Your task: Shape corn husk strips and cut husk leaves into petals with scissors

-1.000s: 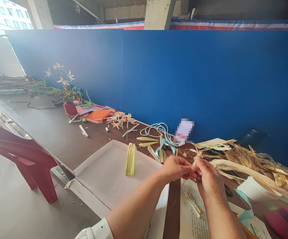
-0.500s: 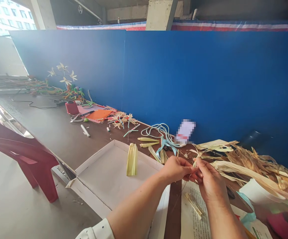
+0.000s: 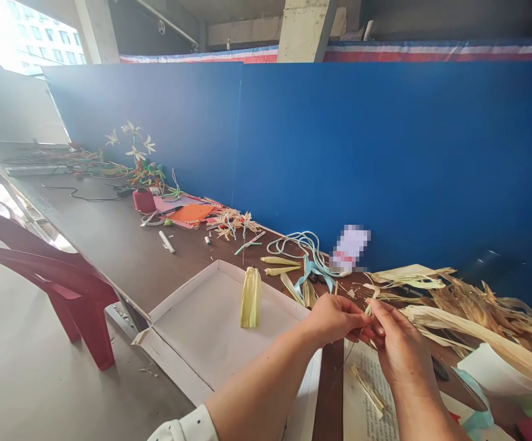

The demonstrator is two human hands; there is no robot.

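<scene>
My left hand (image 3: 337,320) and my right hand (image 3: 401,340) meet over the table, fingers pinched together. Between the fingertips is a small pale piece of corn husk (image 3: 369,307), mostly hidden by my fingers. A thin strand hangs below my left fingers. Under my hands lies a printed sheet (image 3: 358,404) with a small bundle of husk strips (image 3: 368,391) on it. To the left, a yellow-green corn husk (image 3: 250,299) rests in a shallow white box lid (image 3: 192,318).
Dried husks (image 3: 482,312) pile up at the right, beside a white cup (image 3: 500,370). Beyond my hands are a pale blue cord (image 3: 309,245), light blue ribbon (image 3: 309,269) and rolled husks (image 3: 282,265). A red thread spool (image 3: 143,200) and a red chair (image 3: 64,294) are left.
The view has shifted slightly, so the scene sits further right. My hands keep their pinch on the husk piece, with little visible movement. The pink object at lower right shows less.
</scene>
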